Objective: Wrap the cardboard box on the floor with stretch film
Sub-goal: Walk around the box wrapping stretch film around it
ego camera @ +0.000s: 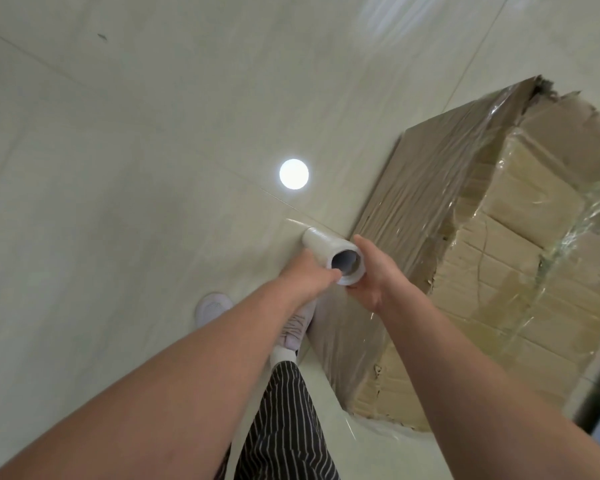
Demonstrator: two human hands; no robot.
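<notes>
Just beside box point(430, 188) edge, left hand point(309, 277), right hand point(368, 273) gripping roll point(323, 242), floor point(118, 168) leftward.

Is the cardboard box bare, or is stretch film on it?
Not bare: shiny, wrinkled stretch film covers the side of the cardboard box and part of its top.

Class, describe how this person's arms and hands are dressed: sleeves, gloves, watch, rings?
The left forearm and right forearm are bare, no sleeve in frame. The left hand and right hand wear no gloves; no watch, bracelet or ring shows.
</notes>
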